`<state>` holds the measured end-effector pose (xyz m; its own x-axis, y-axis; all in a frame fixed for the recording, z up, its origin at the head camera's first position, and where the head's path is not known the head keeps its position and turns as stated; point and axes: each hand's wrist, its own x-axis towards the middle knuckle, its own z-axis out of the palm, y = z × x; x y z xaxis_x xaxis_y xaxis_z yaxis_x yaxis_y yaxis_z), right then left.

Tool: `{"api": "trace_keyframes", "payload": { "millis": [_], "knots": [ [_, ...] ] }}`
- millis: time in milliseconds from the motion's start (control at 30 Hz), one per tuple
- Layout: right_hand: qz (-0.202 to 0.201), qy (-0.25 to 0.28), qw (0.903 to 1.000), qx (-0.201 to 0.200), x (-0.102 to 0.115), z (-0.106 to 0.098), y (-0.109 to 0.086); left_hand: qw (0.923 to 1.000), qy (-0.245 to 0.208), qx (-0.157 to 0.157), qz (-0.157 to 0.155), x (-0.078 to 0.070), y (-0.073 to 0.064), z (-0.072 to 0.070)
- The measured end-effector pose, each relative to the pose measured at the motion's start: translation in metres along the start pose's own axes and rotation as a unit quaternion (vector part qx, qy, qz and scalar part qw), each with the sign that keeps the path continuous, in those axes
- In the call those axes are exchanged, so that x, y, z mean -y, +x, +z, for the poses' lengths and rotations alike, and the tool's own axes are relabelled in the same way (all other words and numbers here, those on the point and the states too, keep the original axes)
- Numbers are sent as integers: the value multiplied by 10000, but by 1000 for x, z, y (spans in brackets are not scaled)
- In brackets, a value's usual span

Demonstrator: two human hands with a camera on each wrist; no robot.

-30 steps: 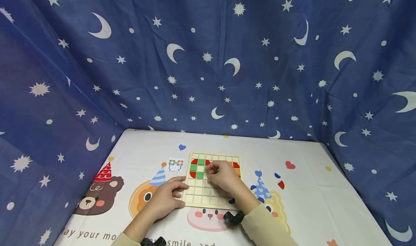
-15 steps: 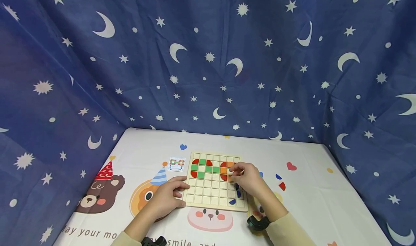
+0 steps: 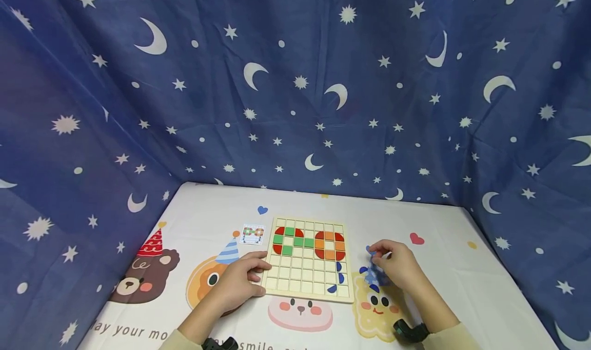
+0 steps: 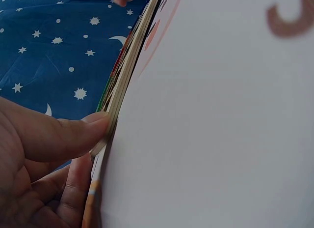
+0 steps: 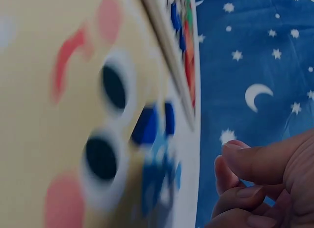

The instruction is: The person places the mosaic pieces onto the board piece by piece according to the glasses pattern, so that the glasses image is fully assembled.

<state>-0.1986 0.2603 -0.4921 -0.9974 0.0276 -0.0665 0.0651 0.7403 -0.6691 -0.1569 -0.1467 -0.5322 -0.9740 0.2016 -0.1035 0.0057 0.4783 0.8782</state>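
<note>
A light wooden grid board (image 3: 295,275) lies on the table, bearing red quarter-rounds and green and orange squares in two ring shapes. Three blue half-rounds (image 3: 341,278) sit at its right side. My left hand (image 3: 237,283) rests at the board's left edge, its thumb by the near corner; in the left wrist view the thumb (image 4: 93,129) touches the edge. My right hand (image 3: 399,263) is over the table right of the board, thumb and forefinger close together with no piece showing between them. Loose blue pieces (image 3: 374,288) lie beside it, also seen as dark blue pieces (image 5: 145,125).
A small pattern card (image 3: 253,234) lies at the board's upper left, showing a similar coloured design. The white tablecloth (image 3: 208,206) is printed with cartoon animals. A blue curtain (image 3: 277,109) with moons and stars stands behind the table.
My right hand has moved from the board's left ring across the right ring and off to the right, uncovering the rings. The left hand stays at the board's edge.
</note>
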Motion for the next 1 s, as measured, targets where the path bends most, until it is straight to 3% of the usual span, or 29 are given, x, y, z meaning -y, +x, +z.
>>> {"api": "trace_keyframes", "payload": {
  "millis": [233,467,800,1000],
  "knots": [
    [-147,-345,9992,-142,-37,-23,-7,10000,-13,34,11,0,-1,1],
    [140,-576,9980,-232,-59,-41,-4,10000,20,6,6,0,0,0],
    [232,-710,9968,300,-78,-45,5,10000,42,20,-3,1,1,1],
    [160,-874,9958,209,-78,-42,7,10000,72,-10,-9,1,2,1]
  ]
}}
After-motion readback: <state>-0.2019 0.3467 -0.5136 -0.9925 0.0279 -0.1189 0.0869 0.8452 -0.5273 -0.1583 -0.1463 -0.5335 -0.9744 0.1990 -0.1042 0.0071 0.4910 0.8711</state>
